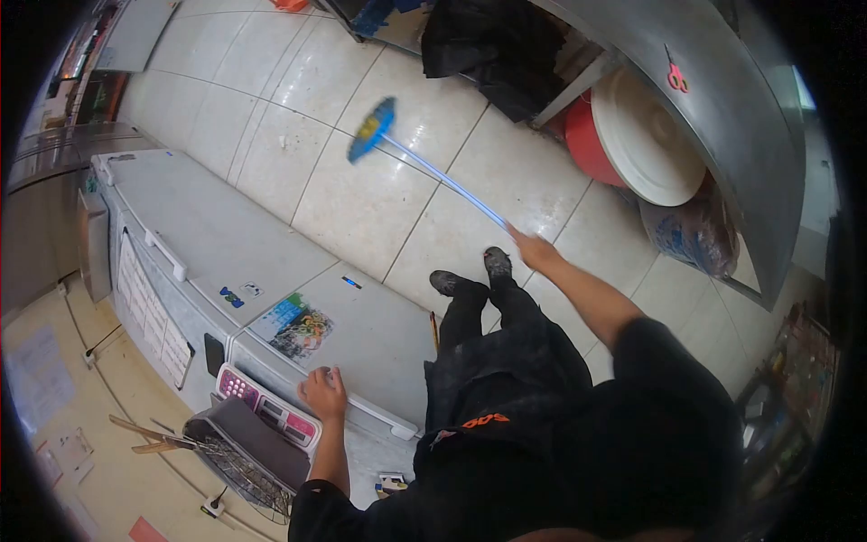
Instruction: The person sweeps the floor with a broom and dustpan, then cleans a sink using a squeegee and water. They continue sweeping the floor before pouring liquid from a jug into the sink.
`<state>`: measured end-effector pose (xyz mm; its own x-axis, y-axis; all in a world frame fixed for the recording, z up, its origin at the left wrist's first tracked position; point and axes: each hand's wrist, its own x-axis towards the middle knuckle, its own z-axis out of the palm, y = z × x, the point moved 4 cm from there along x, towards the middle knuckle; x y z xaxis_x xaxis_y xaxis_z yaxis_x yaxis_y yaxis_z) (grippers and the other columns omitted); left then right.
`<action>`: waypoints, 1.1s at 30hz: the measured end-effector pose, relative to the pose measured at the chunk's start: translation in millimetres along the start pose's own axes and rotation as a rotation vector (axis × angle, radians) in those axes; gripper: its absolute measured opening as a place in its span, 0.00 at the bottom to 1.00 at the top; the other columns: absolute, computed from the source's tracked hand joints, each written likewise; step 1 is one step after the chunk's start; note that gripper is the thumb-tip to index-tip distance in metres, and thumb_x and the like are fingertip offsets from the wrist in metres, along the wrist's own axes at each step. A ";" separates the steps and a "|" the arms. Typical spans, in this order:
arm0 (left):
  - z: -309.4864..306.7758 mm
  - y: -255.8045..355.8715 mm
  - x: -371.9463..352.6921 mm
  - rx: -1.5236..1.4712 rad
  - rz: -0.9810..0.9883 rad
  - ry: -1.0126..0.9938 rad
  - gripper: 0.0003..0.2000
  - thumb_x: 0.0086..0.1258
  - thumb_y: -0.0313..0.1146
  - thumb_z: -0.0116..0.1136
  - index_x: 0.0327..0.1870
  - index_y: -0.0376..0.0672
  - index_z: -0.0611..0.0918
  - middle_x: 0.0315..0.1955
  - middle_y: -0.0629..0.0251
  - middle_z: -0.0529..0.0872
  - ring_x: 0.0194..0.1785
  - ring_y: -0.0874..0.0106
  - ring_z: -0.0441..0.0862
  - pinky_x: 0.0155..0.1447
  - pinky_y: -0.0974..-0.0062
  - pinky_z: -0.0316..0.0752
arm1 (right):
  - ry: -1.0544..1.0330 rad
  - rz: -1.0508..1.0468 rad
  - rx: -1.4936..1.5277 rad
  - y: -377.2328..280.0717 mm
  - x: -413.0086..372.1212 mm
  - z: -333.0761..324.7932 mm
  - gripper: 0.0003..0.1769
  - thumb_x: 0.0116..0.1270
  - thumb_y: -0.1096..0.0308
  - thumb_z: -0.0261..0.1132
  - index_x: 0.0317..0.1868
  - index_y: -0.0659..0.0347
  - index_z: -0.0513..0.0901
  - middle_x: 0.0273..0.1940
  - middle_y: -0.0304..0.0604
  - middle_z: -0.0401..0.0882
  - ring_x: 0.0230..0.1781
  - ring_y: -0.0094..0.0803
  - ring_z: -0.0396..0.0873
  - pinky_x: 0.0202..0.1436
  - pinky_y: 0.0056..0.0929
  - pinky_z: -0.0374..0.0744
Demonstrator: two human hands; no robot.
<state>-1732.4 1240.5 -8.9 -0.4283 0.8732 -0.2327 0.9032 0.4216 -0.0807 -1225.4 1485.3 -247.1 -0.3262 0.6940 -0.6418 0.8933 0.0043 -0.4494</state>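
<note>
My right hand (535,251) is closed around the upper end of the light-blue handle of a broom (447,182). The blue broom head, with a yellow patch, rests on the tiled floor ahead of my feet. On my left, my left hand (323,394) lies over the front edge of the chest freezer (203,217), its fingers loosely apart and nothing visible in them. Just beside that hand is a pink and white scale (271,411). Small bits of debris (283,142) are scattered on the floor left of the broom head.
A dark bin holding metal utensils (248,452) stands by the scale. To the right, a metal table (722,117) carries red scissors (675,77), with a red tub (591,144) and its white lid (646,135) beneath. Black cloth (488,50) hangs low at the top.
</note>
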 end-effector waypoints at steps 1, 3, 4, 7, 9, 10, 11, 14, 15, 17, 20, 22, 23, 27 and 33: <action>1.4 0.1 -2.0 0.008 -0.009 0.009 0.14 0.73 0.47 0.56 0.42 0.47 0.83 0.40 0.66 0.84 0.49 0.63 0.81 0.70 0.50 0.56 | 0.016 0.010 -0.006 -38.8 60.4 -12.6 0.34 0.74 0.63 0.49 0.78 0.32 0.54 0.50 0.62 0.81 0.52 0.57 0.81 0.57 0.54 0.78; 4.7 -3.1 -0.6 -0.007 -0.022 0.014 0.14 0.72 0.48 0.56 0.41 0.47 0.83 0.40 0.65 0.84 0.49 0.63 0.81 0.70 0.50 0.56 | 0.075 -0.033 0.029 -127.7 131.2 -62.0 0.29 0.77 0.60 0.47 0.77 0.35 0.59 0.52 0.56 0.82 0.52 0.54 0.82 0.57 0.51 0.79; 4.1 -2.2 0.0 0.008 -0.021 0.006 0.15 0.73 0.49 0.55 0.40 0.47 0.83 0.40 0.66 0.84 0.49 0.63 0.81 0.70 0.51 0.57 | 0.077 -0.025 0.074 -163.6 149.1 -85.3 0.29 0.77 0.60 0.47 0.77 0.35 0.60 0.52 0.56 0.82 0.51 0.53 0.82 0.56 0.50 0.79; 3.8 -2.8 -2.1 0.026 -0.021 -0.002 0.15 0.73 0.49 0.55 0.40 0.47 0.83 0.40 0.65 0.84 0.49 0.63 0.80 0.70 0.51 0.57 | 0.093 -0.017 0.147 -163.0 136.7 -95.9 0.28 0.77 0.60 0.48 0.76 0.36 0.61 0.53 0.55 0.82 0.51 0.53 0.82 0.55 0.49 0.80; 4.7 -3.9 -1.9 0.001 -0.009 -0.003 0.15 0.73 0.49 0.55 0.40 0.46 0.83 0.40 0.65 0.84 0.48 0.63 0.80 0.70 0.51 0.57 | 0.117 -0.059 0.171 -133.4 95.5 -100.3 0.28 0.78 0.59 0.48 0.77 0.37 0.61 0.52 0.56 0.82 0.51 0.55 0.82 0.54 0.50 0.80; 4.5 -4.2 -2.9 0.014 -0.016 0.001 0.15 0.73 0.49 0.55 0.40 0.46 0.83 0.40 0.64 0.84 0.48 0.63 0.80 0.70 0.51 0.57 | 0.125 -0.077 0.165 -99.5 52.8 -95.3 0.28 0.79 0.59 0.48 0.77 0.37 0.60 0.51 0.57 0.82 0.50 0.56 0.82 0.53 0.50 0.79; 3.7 -5.1 -3.9 0.029 -0.025 0.006 0.15 0.72 0.48 0.55 0.40 0.45 0.83 0.40 0.64 0.84 0.48 0.62 0.80 0.70 0.51 0.57 | 0.101 -0.037 0.176 -60.1 11.9 -84.3 0.28 0.80 0.56 0.46 0.78 0.35 0.57 0.51 0.59 0.82 0.49 0.57 0.82 0.53 0.51 0.79; -2.2 -0.1 -3.9 0.028 -0.015 0.000 0.15 0.73 0.49 0.54 0.40 0.46 0.83 0.40 0.64 0.84 0.48 0.62 0.80 0.69 0.51 0.57 | 0.008 0.206 0.075 52.7 -155.8 -61.6 0.29 0.80 0.49 0.44 0.78 0.27 0.53 0.44 0.63 0.83 0.44 0.61 0.82 0.52 0.53 0.78; -2.2 0.5 -2.9 0.040 -0.016 -0.010 0.15 0.73 0.49 0.54 0.40 0.46 0.83 0.39 0.64 0.84 0.48 0.62 0.80 0.69 0.52 0.58 | 0.014 0.229 0.068 96.7 -216.9 -45.0 0.29 0.80 0.50 0.44 0.78 0.28 0.53 0.45 0.64 0.83 0.45 0.62 0.81 0.52 0.54 0.78; 4.1 -3.5 -3.0 0.042 0.010 -0.013 0.15 0.73 0.48 0.53 0.40 0.46 0.83 0.39 0.63 0.84 0.49 0.62 0.80 0.69 0.52 0.58 | 0.091 0.280 0.148 139.1 -345.1 -50.0 0.30 0.78 0.57 0.50 0.78 0.31 0.57 0.43 0.65 0.82 0.42 0.63 0.81 0.50 0.53 0.79; 10.7 -3.2 -1.5 0.099 -0.001 -0.061 0.15 0.74 0.47 0.51 0.41 0.46 0.82 0.40 0.63 0.84 0.51 0.62 0.79 0.68 0.53 0.57 | -0.059 0.560 0.031 168.4 -488.1 -69.7 0.31 0.76 0.63 0.53 0.78 0.37 0.59 0.33 0.63 0.82 0.33 0.62 0.81 0.44 0.53 0.80; 9.1 1.2 0.1 0.089 -0.019 -0.074 0.15 0.74 0.47 0.51 0.43 0.46 0.82 0.41 0.63 0.84 0.51 0.62 0.79 0.68 0.53 0.57 | -0.085 0.608 -0.026 200.2 -528.1 -75.6 0.31 0.76 0.64 0.53 0.78 0.39 0.59 0.32 0.63 0.81 0.31 0.60 0.81 0.43 0.52 0.81; 11.1 5.3 -0.9 0.087 -0.034 -0.085 0.15 0.74 0.47 0.50 0.44 0.46 0.82 0.42 0.62 0.84 0.51 0.62 0.79 0.67 0.54 0.58 | -0.134 0.656 -0.079 217.3 -538.4 -76.1 0.32 0.76 0.65 0.53 0.78 0.39 0.58 0.32 0.63 0.82 0.31 0.59 0.82 0.42 0.52 0.81; 21.0 3.0 2.4 0.137 0.013 -0.167 0.14 0.75 0.46 0.49 0.46 0.46 0.81 0.43 0.60 0.84 0.53 0.61 0.78 0.67 0.55 0.58 | -0.146 0.535 -0.171 328.7 -559.6 -29.2 0.34 0.75 0.67 0.54 0.79 0.41 0.56 0.34 0.62 0.83 0.30 0.58 0.82 0.40 0.54 0.82; 26.6 8.6 -3.0 0.228 0.066 -0.182 0.16 0.76 0.46 0.44 0.46 0.46 0.82 0.45 0.61 0.84 0.54 0.62 0.77 0.64 0.56 0.59 | -0.218 0.582 -0.174 321.9 -516.4 -101.2 0.32 0.78 0.64 0.49 0.80 0.42 0.54 0.35 0.57 0.85 0.31 0.55 0.83 0.42 0.52 0.82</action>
<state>-1722.7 1235.0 -34.6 -0.3751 0.8301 -0.4126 0.9207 0.2816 -0.2704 -738.1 1201.1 2.6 0.1877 0.4557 -0.8701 0.9743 -0.1988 0.1060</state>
